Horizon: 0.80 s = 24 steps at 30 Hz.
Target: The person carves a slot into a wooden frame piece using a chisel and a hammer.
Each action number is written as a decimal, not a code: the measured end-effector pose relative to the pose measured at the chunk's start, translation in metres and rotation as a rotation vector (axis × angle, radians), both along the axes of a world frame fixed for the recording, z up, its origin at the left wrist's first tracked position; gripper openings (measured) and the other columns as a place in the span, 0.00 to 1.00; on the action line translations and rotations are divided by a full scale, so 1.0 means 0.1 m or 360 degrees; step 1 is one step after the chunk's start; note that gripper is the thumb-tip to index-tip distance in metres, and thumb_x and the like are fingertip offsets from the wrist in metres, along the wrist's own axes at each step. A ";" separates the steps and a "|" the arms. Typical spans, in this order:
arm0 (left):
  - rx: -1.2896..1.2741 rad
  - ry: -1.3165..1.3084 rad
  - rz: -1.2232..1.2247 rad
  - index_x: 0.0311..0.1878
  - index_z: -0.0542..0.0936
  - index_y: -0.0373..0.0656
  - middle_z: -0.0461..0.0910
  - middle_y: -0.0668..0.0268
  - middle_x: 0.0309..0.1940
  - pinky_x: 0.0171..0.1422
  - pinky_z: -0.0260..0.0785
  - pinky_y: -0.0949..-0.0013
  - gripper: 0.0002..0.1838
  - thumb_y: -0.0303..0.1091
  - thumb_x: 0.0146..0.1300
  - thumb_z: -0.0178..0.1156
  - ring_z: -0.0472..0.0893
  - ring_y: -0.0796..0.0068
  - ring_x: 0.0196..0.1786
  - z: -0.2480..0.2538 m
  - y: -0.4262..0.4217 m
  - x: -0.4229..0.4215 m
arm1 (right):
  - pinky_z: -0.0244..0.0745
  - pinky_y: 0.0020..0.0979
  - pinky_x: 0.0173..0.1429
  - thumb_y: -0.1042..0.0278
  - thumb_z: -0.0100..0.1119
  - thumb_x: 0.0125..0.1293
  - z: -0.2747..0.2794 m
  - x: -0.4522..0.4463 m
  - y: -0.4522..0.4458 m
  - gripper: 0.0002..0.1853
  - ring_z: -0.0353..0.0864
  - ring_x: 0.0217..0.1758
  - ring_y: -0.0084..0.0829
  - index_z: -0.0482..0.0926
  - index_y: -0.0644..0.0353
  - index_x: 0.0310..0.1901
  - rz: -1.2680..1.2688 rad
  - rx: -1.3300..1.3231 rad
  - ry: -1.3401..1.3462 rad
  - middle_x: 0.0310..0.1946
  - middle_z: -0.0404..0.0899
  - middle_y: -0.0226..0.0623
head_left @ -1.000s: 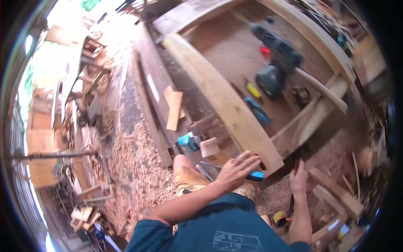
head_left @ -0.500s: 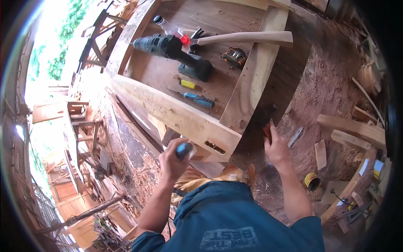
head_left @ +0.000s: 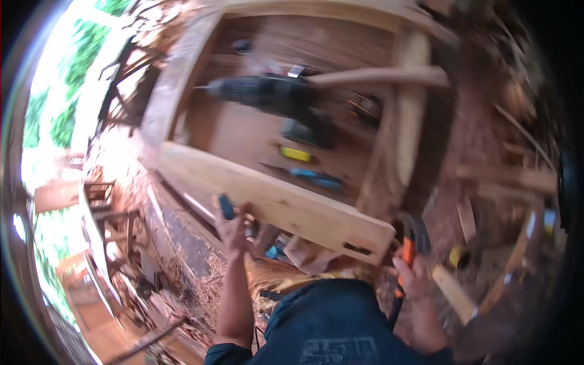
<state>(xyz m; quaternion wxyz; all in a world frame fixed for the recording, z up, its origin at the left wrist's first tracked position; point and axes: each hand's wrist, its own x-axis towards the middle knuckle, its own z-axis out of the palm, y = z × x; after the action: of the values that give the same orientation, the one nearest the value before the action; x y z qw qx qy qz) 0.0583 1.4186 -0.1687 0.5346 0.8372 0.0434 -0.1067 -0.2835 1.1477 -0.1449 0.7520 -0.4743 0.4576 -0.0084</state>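
Observation:
My left hand (head_left: 233, 230) is closed around a small blue-topped object (head_left: 226, 207), too blurred to name, beside the near side of a wooden frame. My right hand (head_left: 413, 277) grips an orange-and-black tool (head_left: 407, 252) by the frame's right corner; its kind is unclear. The frame's near rail (head_left: 274, 204) has a dark slot (head_left: 358, 248) cut near its right end. Inside the frame lie a cordless drill (head_left: 261, 91), a long wooden handle (head_left: 383, 76), a tape measure (head_left: 365, 108), a yellow piece (head_left: 295, 153) and a blue-handled tool (head_left: 316, 177).
Wood offcuts (head_left: 505, 176) and a yellow roll-like object (head_left: 459, 257) lie on the dusty floor to the right. A pale wooden piece (head_left: 453, 292) is near my right hand. Wooden stands (head_left: 115, 219) and shavings (head_left: 213, 274) are on the left.
The view has shifted and blurred. My left hand has turned, its blue-topped object now pointing up. My right hand has come lower, and an orange-and-black tool now shows in it.

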 end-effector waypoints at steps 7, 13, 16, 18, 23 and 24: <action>-0.0202 0.0151 0.0187 0.63 0.75 0.37 0.84 0.68 0.44 0.48 0.77 0.74 0.30 0.33 0.61 0.76 0.82 0.79 0.43 0.09 -0.08 0.24 | 0.71 0.27 0.42 0.73 0.61 0.67 0.08 0.21 0.29 0.08 0.74 0.37 0.25 0.76 0.61 0.46 0.0684 -0.0916 -0.0047 0.39 0.74 0.34; -0.0530 0.0019 0.0165 0.70 0.70 0.38 0.83 0.67 0.46 0.48 0.77 0.75 0.34 0.28 0.62 0.74 0.82 0.78 0.45 0.01 0.00 0.62 | 0.71 0.29 0.38 0.72 0.60 0.68 0.12 0.68 0.35 0.05 0.75 0.34 0.25 0.77 0.61 0.44 0.0730 -0.0921 -0.0092 0.33 0.76 0.31; -0.0385 0.0116 0.0160 0.65 0.72 0.39 0.82 0.70 0.38 0.40 0.75 0.75 0.31 0.33 0.62 0.74 0.80 0.80 0.38 0.02 0.03 0.63 | 0.77 0.32 0.38 0.71 0.62 0.68 -0.05 0.61 0.31 0.05 0.82 0.32 0.30 0.80 0.62 0.42 0.0855 -0.1717 -0.0245 0.33 0.81 0.38; -0.0186 -0.0024 0.0049 0.56 0.76 0.40 0.78 0.72 0.33 0.35 0.71 0.75 0.24 0.37 0.61 0.75 0.76 0.81 0.32 0.09 0.02 0.65 | 0.78 0.32 0.38 0.71 0.62 0.68 -0.13 0.49 0.29 0.06 0.85 0.31 0.33 0.81 0.62 0.43 0.0636 -0.1570 -0.0227 0.35 0.83 0.41; -0.0041 -0.0491 0.0125 0.36 0.79 0.40 0.71 0.78 0.27 0.31 0.62 0.76 0.10 0.32 0.65 0.71 0.68 0.85 0.30 0.57 -0.16 0.34 | 0.80 0.38 0.41 0.67 0.62 0.69 0.05 0.32 0.12 0.11 0.87 0.40 0.44 0.80 0.63 0.48 0.0470 -0.0961 0.0270 0.40 0.85 0.47; 0.0347 -0.0643 -0.0131 0.36 0.80 0.39 0.70 0.78 0.27 0.31 0.62 0.76 0.10 0.32 0.64 0.72 0.68 0.86 0.30 0.69 -0.15 0.25 | 0.77 0.34 0.36 0.67 0.62 0.69 0.17 0.36 0.00 0.09 0.83 0.33 0.35 0.80 0.61 0.47 0.0531 -0.1225 0.0005 0.33 0.83 0.40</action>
<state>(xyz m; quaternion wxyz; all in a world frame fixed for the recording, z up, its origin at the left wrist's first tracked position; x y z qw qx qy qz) 0.0831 1.4032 -0.0992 0.4340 0.8954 -0.0875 0.0467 -0.2477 1.1481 -0.1278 0.5103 -0.7882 0.3393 -0.0562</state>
